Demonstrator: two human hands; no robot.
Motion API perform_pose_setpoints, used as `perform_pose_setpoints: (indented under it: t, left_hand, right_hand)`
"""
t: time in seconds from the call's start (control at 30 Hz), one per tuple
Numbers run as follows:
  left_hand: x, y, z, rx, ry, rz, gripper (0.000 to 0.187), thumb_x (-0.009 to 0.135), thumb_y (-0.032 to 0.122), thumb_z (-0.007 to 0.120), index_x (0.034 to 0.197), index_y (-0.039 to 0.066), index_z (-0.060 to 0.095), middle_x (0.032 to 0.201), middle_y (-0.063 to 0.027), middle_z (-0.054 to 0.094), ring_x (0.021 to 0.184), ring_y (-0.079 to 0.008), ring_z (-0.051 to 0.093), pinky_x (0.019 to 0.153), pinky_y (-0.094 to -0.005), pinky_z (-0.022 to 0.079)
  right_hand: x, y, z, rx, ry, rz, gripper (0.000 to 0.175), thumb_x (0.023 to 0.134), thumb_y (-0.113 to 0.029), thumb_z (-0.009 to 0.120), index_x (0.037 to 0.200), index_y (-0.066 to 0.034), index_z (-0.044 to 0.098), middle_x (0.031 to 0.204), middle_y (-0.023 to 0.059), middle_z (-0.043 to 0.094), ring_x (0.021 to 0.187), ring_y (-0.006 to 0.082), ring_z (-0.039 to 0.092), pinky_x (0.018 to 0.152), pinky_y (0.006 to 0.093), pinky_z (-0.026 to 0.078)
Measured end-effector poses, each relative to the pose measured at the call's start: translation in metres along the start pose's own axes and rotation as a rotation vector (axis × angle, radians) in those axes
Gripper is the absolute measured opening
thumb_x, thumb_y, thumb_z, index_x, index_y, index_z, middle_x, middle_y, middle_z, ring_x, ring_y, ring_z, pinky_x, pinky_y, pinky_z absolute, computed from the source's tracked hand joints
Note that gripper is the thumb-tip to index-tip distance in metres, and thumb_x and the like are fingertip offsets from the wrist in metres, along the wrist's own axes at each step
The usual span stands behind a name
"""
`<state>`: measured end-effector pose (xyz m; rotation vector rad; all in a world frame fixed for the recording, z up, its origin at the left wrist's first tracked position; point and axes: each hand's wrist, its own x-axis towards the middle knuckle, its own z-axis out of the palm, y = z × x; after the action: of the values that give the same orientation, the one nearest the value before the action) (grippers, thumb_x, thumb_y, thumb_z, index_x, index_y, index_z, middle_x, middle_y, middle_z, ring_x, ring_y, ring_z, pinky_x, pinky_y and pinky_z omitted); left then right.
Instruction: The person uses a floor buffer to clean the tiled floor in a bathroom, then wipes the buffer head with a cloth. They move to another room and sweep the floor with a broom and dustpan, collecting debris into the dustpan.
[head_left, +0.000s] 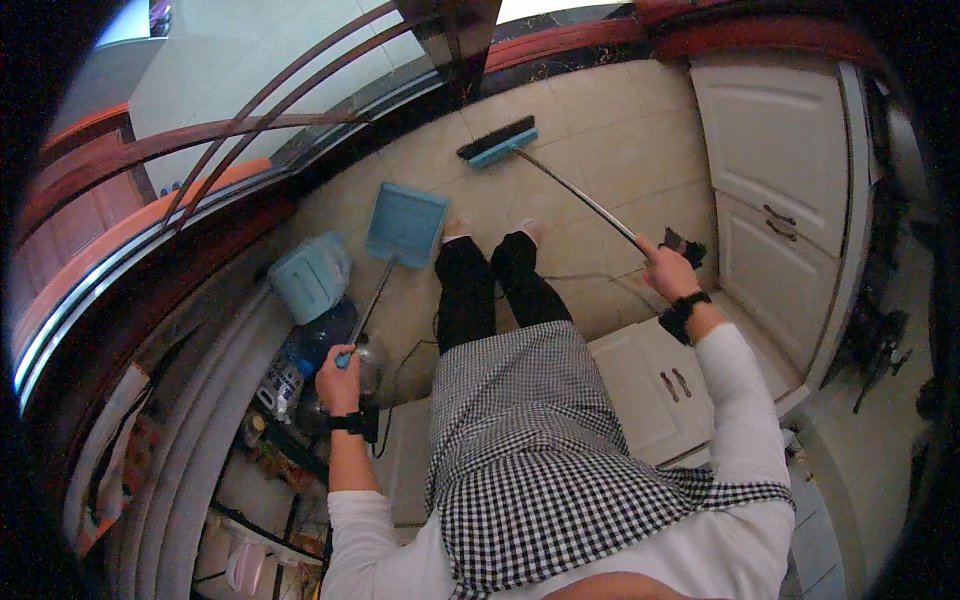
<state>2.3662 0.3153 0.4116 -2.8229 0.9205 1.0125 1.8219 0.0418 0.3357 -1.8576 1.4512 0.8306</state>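
My left hand (340, 381) grips the handle of a blue long-handled dustpan (409, 219). Its pan rests on the floor just left of my feet. In my right hand (667, 268) is the metal handle of a broom (498, 142). The broom's head is blue with dark bristles and lies on the tiles ahead of my feet, up and to the right of the dustpan, apart from it. Both handles slant away from me. Part of each grip is hidden by my fingers.
Beige floor tiles (600, 169) run between a glazed partition with dark wooden bars (247, 124) and white cabinets (772, 142). A light-blue bin (311, 276) with a plastic bag stands left of the dustpan. Plastic bottles (280, 391) are beside it. A cable (397, 367) trails nearby.
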Motion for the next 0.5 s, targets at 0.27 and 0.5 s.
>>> perform_pose_setpoints:
  t: [0.27, 0.5]
  left_hand:
    - [0.009, 0.016, 0.019, -0.016, -0.016, 0.036, 0.015, 0.080, 0.019, 0.070, 0.094, 0.014, 0.068, 0.086, -0.0117, 0.069, 0.077, -0.0350, 0.064, 0.067, -0.0408, 0.049]
    - [0.012, 0.052, 0.016, 0.026, 0.025, 0.210, 0.016, 0.080, 0.017, 0.070, 0.095, 0.014, 0.067, 0.089, -0.0094, 0.069, 0.078, -0.0348, 0.064, 0.066, -0.0413, 0.050]
  right_hand:
    - [0.002, 0.029, -0.041, 0.395, 0.092, 0.259, 0.052, 0.092, -0.018, 0.050, 0.141, -0.0325, 0.041, 0.084, 0.0198, 0.062, 0.080, 0.0389, 0.063, 0.069, 0.0481, 0.050]
    - [0.031, 0.029, -0.006, 0.252, 0.046, 0.306, 0.049, 0.091, -0.024, 0.060, 0.138, -0.0278, 0.046, 0.097, 0.0253, 0.064, 0.089, 0.0419, 0.061, 0.077, 0.0463, 0.049]
